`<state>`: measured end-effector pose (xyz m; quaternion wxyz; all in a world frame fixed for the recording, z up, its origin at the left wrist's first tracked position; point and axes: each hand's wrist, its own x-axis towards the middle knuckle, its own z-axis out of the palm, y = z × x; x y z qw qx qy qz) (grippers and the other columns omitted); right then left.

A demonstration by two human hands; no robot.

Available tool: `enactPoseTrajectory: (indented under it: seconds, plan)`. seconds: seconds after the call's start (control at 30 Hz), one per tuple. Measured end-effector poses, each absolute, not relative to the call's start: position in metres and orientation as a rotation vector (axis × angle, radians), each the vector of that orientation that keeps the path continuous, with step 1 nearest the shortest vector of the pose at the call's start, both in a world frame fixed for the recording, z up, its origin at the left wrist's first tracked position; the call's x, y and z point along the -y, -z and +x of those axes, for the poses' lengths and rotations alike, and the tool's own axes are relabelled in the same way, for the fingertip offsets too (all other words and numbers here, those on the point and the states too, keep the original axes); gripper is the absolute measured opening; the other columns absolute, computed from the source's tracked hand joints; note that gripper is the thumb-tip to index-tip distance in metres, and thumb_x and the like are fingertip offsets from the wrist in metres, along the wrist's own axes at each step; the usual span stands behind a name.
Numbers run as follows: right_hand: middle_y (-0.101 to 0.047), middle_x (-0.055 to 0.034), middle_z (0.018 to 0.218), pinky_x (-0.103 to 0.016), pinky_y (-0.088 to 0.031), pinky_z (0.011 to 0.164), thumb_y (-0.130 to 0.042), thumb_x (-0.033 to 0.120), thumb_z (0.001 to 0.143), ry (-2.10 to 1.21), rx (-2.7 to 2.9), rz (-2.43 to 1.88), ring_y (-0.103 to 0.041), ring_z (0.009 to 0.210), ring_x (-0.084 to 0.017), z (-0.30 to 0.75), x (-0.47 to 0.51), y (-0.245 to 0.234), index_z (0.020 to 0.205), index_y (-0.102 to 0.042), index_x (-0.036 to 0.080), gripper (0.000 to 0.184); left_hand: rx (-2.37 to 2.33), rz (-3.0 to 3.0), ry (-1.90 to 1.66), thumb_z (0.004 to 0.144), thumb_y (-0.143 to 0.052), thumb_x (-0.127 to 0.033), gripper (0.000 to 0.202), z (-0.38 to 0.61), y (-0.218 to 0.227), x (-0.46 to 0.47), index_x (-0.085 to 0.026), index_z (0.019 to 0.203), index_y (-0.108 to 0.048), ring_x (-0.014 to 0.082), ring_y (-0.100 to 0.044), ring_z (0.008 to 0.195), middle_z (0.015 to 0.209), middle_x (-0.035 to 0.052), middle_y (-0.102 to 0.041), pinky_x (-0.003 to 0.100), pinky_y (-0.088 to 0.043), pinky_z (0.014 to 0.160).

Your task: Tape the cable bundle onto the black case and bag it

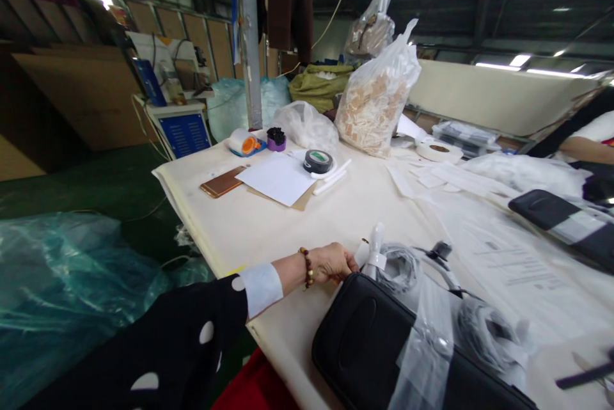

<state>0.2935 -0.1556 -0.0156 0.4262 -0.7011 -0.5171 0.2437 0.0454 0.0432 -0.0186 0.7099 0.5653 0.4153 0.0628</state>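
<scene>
My left hand [337, 263] reaches in from the lower left, its fingers pinched at the far left corner of a black zip case [357, 339]. A small pale tag [363, 250] with a dark hole shows at the fingertips and seems to be held there. The case lies near the table's front edge, with a clear plastic band [425, 359] across it. Behind it are a coiled grey cable [400, 266] in plastic wrap and a second wrapped coil [489, 330]. My right hand is out of view.
On the white table [259, 237] are a phone [223, 181], paper [275, 176], a black tape roll [317, 161] and a bag of small tan pieces [377, 103]. Another black case [566, 215] lies at right, near a person's arm [585, 149]. A metal post [250, 45] rises at the back.
</scene>
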Motion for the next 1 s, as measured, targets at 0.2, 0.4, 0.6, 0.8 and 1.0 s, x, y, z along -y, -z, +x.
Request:
enactPoseTrajectory:
  seconds: [0.2,0.4,0.6,0.8,1.0]
  plan:
    - [-0.065,0.0074,0.108,-0.058,-0.045,0.093,-0.062,0.05,0.069,-0.651,1.248,-1.7,-0.033,0.126,-0.037,0.292,0.121,0.022,0.133,-0.034,0.046,0.07,-1.036,1.184,-0.427,0.08,-0.061,-0.016,0.016,0.036,0.017,-0.014,-0.012,0.068,-0.051,0.0063,-0.044,0.049,0.061,-0.0058,-0.049,0.019,-0.037,0.049]
    - [-0.054,-0.0046,0.123,-0.048,-0.048,0.088,-0.058,0.049,0.079,-0.732,1.176,-1.683,-0.046,0.118,-0.03,0.295,0.138,0.023,0.123,-0.048,0.031,0.048,-1.047,1.149,-0.399,0.066,-0.066,-0.018,0.014,0.026,0.014,-0.007,-0.013,0.071,-0.054,0.0062,-0.042,0.045,0.053,-0.0066,-0.047,0.019,-0.031,0.045]
    - [-0.067,0.0027,0.103,-0.051,-0.055,0.076,-0.059,0.058,0.071,-0.797,1.1,-1.611,-0.049,0.115,-0.036,0.303,0.125,0.024,0.113,-0.056,0.041,0.045,-1.003,1.355,-0.203,0.066,-0.068,-0.015,0.013,0.031,0.004,-0.03,-0.013,0.068,-0.055,0.0068,-0.044,0.046,0.053,-0.0066,-0.049,0.02,-0.035,0.046]
    - [-0.071,0.0044,0.073,-0.047,-0.057,0.077,-0.035,0.064,0.08,-0.992,0.779,-1.416,-0.065,0.087,-0.032,0.333,0.106,0.051,0.067,-0.07,0.032,0.049,-1.172,1.6,-0.196,0.072,-0.063,-0.011,0.021,0.034,-0.005,-0.018,-0.014,0.056,-0.05,0.0098,-0.042,0.052,0.051,-0.0067,-0.042,0.024,-0.036,0.056]
    - [-0.072,0.0034,0.076,-0.04,-0.057,0.076,-0.033,0.064,0.081,-1.037,0.817,-1.405,-0.066,0.086,-0.03,0.352,0.106,0.066,0.063,-0.068,0.027,0.055,-1.502,1.593,-0.511,0.072,-0.047,-0.006,0.013,0.021,0.008,0.007,-0.016,0.079,-0.05,0.0188,-0.05,0.073,0.063,-0.0012,-0.046,0.029,-0.034,0.068]
